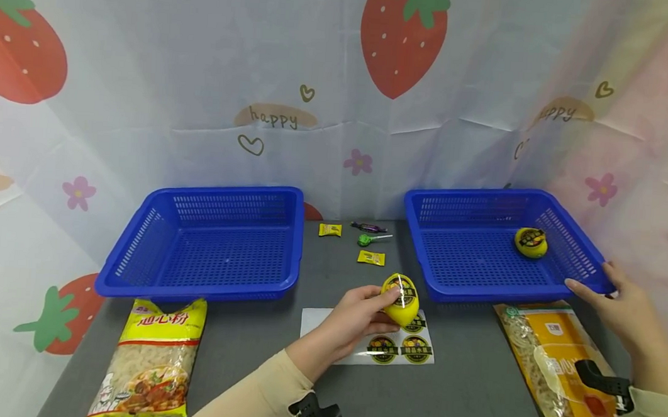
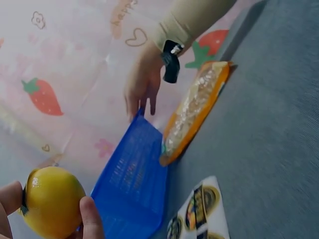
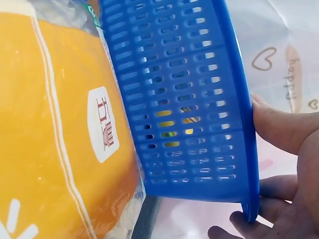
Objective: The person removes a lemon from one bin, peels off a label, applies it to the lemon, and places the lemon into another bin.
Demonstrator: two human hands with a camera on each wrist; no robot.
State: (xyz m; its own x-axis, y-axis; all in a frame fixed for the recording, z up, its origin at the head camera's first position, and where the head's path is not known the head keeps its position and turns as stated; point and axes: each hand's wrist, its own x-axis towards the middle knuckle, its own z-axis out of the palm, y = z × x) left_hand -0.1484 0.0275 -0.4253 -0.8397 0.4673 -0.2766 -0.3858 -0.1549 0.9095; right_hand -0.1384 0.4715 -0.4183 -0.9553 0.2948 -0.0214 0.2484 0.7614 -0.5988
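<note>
My left hand [image 1: 356, 317] grips a stickered lemon [image 1: 400, 298] above the sticker sheet [image 1: 361, 342] on the bench. My right hand [image 1: 618, 299], fingers relaxed, steadies the right basket [image 1: 466, 291] by its rim. Labelling looks finished; the next move calls for carrying the lemon over the rim beside the other lemon [image 1: 531, 242].

Glossy yellow lemon-shaped fruit [image 2: 51, 200] cut by left-wrist frame's lower edge. Orange plastic noodle packet [image 3: 55, 129] cropped left and below in right-wrist view. White sticker sheet [image 1: 328, 325] partly hidden behind left hand [image 1: 350, 323]; label print illegible.
</note>
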